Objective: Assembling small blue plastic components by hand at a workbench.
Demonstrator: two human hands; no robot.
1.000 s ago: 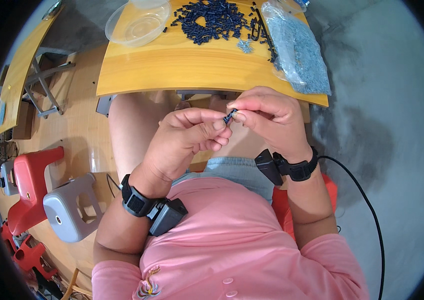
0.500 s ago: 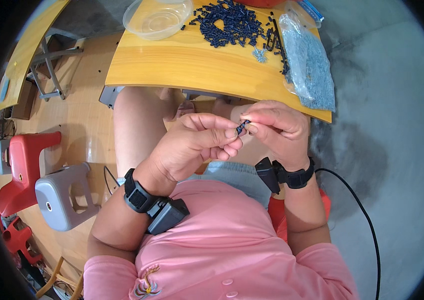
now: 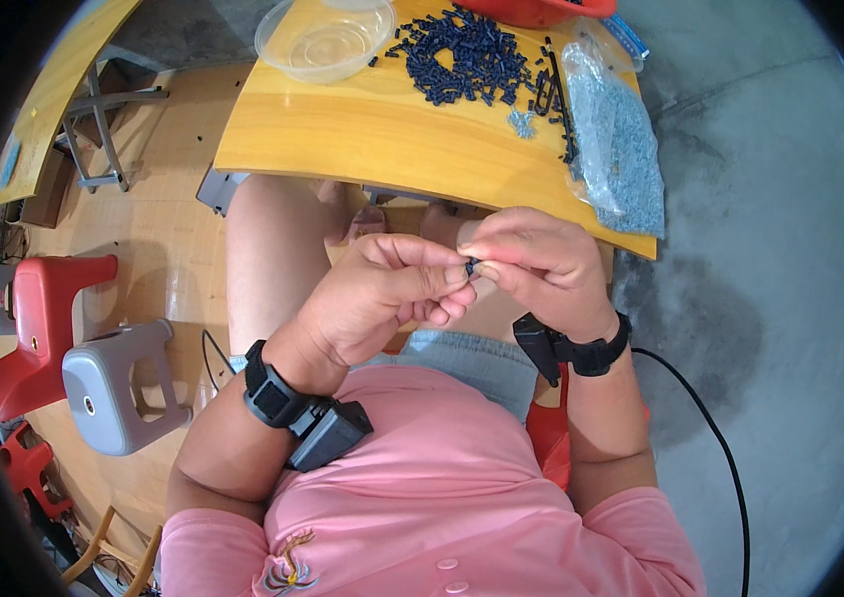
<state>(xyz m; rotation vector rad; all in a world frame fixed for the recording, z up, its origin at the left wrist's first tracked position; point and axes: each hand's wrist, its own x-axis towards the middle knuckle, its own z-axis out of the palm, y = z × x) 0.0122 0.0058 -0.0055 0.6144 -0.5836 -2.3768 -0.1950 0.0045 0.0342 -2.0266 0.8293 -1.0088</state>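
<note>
Off the near edge of the surface, our left hand and right hand pinch one small dark piece; we should hold it straight.

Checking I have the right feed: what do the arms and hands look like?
The left hand and right hand are ungloved. Short pink sleeves; on each wrist a black strap with a dark box. A black cable trails from the right strap.

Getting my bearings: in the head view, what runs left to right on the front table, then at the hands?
Clear tub, pile of dark pieces, plastic bag; then left hand, small dark piece, right hand.
</note>
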